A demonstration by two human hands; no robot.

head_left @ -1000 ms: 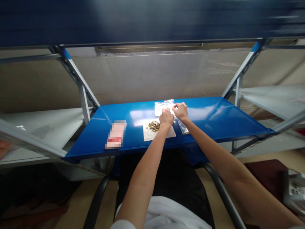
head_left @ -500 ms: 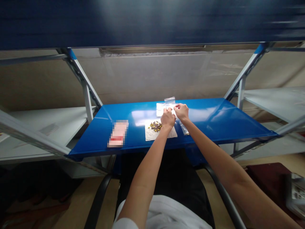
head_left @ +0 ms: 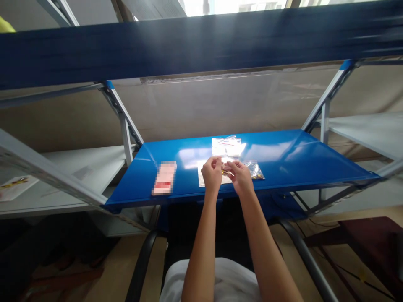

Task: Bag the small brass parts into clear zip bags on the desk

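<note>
My left hand [head_left: 213,171] and my right hand [head_left: 239,173] are close together over a whitish sheet [head_left: 200,175] near the front of the blue table. Both have their fingers pinched, with what looks like a small clear plastic bag [head_left: 226,160] between them; glare blurs its outline. Some small yellow and dark pieces [head_left: 224,171] show below the fingers, the others hidden behind my hands. Just right of my right hand lies a clear bag [head_left: 255,170] with a few yellow pieces inside. Beyond my hands rests a stack of clear zip bags [head_left: 226,146].
A pixelated pink and red paper [head_left: 164,178] lies on the left of the blue tabletop [head_left: 189,193]. A blue panel [head_left: 201,46] spans above, with metal frame posts at both sides. White shelves [head_left: 368,130] flank the table, and chair armrests [head_left: 145,260] stand beside my lap.
Both hands have drawn back from the stack of zip bags toward me and over the sheet, a small bag apparently with them. My view has tilted up, revealing a window.
</note>
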